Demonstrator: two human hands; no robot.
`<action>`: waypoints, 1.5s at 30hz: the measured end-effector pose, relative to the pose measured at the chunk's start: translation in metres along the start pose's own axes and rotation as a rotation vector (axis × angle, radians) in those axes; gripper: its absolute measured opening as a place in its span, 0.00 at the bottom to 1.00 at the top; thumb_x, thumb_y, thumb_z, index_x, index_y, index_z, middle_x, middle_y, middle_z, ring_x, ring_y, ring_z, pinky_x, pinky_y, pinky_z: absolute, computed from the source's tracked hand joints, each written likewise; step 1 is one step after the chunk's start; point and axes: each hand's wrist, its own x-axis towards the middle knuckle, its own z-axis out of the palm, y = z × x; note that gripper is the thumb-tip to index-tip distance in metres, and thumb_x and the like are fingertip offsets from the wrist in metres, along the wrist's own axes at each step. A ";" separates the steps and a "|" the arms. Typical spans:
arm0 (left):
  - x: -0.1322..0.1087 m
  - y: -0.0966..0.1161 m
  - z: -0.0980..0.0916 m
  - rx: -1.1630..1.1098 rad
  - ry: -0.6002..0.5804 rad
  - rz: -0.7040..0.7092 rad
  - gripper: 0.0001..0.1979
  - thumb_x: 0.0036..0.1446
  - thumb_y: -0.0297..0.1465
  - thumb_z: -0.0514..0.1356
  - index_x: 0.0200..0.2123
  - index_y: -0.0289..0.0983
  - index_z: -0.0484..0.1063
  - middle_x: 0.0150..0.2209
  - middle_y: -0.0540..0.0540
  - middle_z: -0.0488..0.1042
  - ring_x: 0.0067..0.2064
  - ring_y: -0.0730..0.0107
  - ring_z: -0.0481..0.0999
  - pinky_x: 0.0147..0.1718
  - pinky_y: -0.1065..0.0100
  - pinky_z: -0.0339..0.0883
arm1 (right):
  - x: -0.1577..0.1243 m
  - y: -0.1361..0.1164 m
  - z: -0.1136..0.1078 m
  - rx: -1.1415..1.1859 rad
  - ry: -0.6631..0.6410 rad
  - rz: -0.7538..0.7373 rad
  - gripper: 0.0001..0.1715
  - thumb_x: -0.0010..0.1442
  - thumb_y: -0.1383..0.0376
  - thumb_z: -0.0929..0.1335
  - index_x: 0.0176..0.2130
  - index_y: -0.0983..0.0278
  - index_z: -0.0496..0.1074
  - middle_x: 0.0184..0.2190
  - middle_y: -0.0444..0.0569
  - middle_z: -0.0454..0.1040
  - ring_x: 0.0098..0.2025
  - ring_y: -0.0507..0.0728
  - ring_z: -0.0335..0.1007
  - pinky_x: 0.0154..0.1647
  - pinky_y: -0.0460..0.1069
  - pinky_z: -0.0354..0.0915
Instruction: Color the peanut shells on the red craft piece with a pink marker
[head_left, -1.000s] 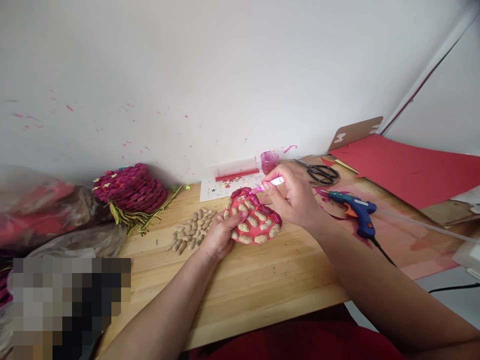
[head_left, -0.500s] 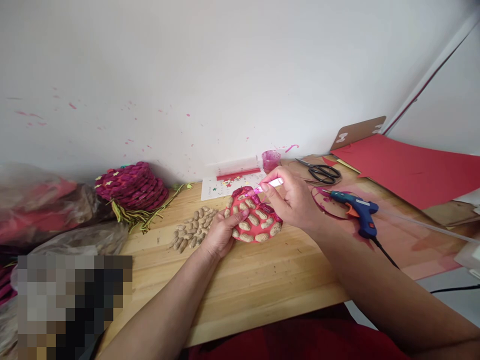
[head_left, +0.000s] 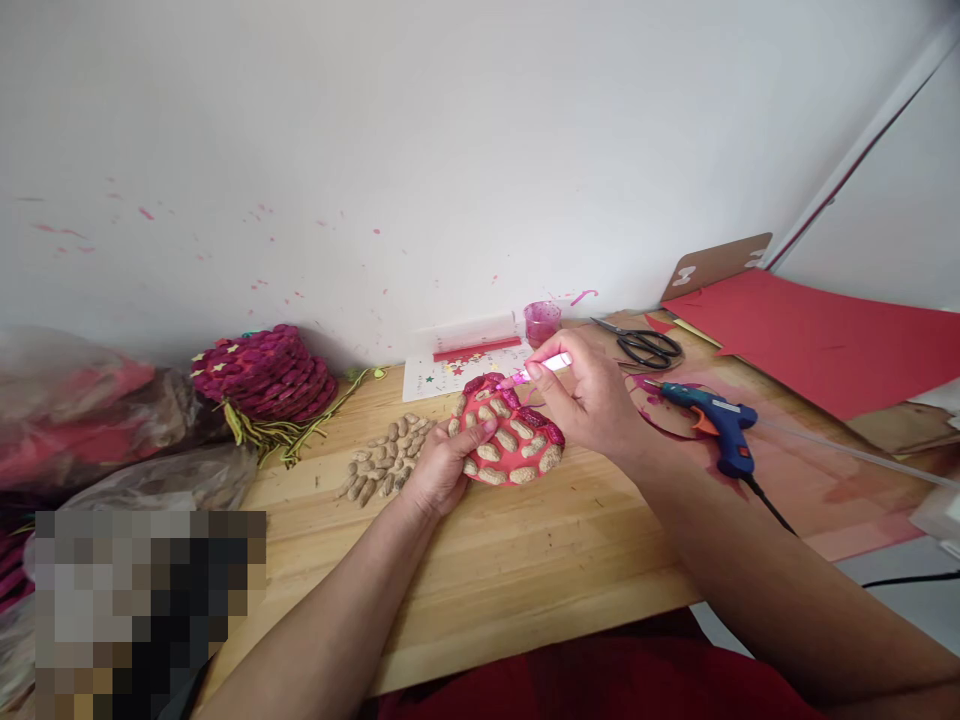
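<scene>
My left hand (head_left: 446,465) grips the lower left edge of a red peanut-covered piece (head_left: 501,462), its thumb pressed on the front. Several peanuts along the top and right edge of the piece carry wet magenta paint; the others are bare tan. In my right hand (head_left: 592,400) is a paintbrush (head_left: 553,364) with a white handle, pinched between thumb and fingers. Its pink-stained tip reaches the painted peanuts near the top of the piece. Loose peanuts (head_left: 382,458) lie on the wooden table (head_left: 480,590) left of my left hand.
A cup of pink paint (head_left: 541,323) stands by the wall, beside a sheet with small stars (head_left: 427,380). Scissors (head_left: 649,347), a blue glue gun (head_left: 724,425) and red card (head_left: 840,345) are on the right. Stacked magenta peanut pieces (head_left: 262,375) and plastic bags (head_left: 82,410) occupy the left.
My right hand with the paintbrush has shifted slightly to the right. My left hand and the peanut piece have stayed nearly still.
</scene>
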 end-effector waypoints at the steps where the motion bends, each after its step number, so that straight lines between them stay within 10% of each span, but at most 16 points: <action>1: 0.000 0.000 0.000 0.002 -0.003 0.001 0.22 0.33 0.32 0.82 0.33 0.34 0.82 0.34 0.35 0.86 0.48 0.40 0.86 0.54 0.49 0.79 | 0.000 0.000 0.000 0.009 0.003 -0.006 0.03 0.68 0.65 0.67 0.38 0.59 0.68 0.33 0.48 0.77 0.39 0.60 0.73 0.42 0.56 0.64; 45: -0.001 0.000 0.004 0.007 0.014 0.011 0.21 0.32 0.34 0.83 0.30 0.36 0.82 0.34 0.37 0.86 0.49 0.40 0.85 0.54 0.50 0.78 | -0.001 0.000 0.001 -0.072 -0.047 -0.069 0.02 0.66 0.67 0.67 0.38 0.60 0.69 0.33 0.48 0.77 0.39 0.61 0.71 0.44 0.57 0.60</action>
